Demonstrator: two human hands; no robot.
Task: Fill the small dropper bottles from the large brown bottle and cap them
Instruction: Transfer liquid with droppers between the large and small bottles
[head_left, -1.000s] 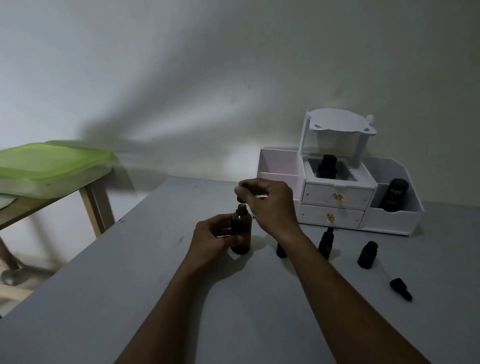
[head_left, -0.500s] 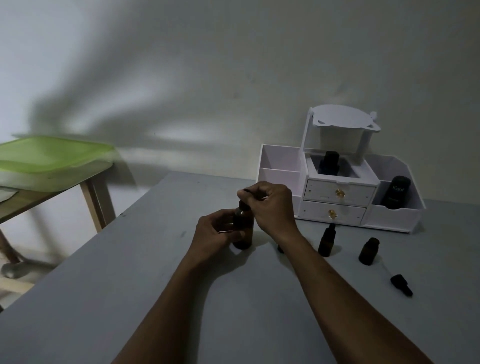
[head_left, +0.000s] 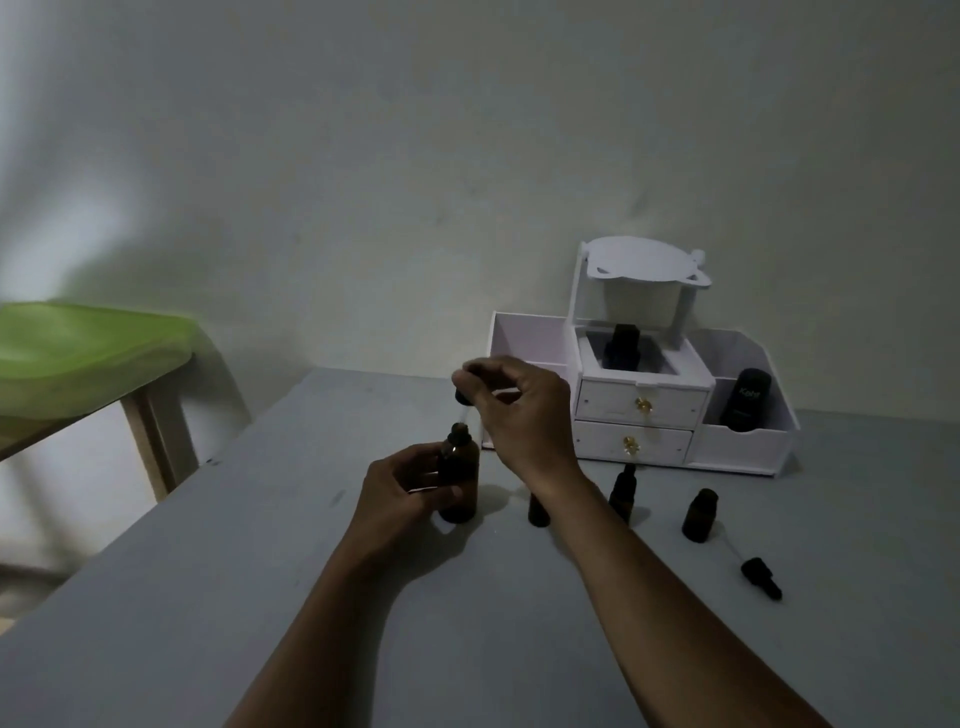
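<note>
Your left hand (head_left: 410, 488) is wrapped around the large brown bottle (head_left: 458, 480), upright on the worktop (head_left: 260, 597). Your right hand (head_left: 519, 410) pinches its dropper cap (head_left: 464, 396) just above the bottle's open neck.

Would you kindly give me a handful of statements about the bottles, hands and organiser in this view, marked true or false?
1. The left hand grips the large brown bottle, which stands upright on the table. True.
2. The right hand holds a dropper above the bottle's open neck. True.
3. A loose dropper cap stands inside the white organiser. False: it lies on the table, right of the small bottles.
4. The organiser's two drawers are pulled open. False: both are shut.
5. The rightmost small bottle is capped. False: it looks uncapped.
</note>
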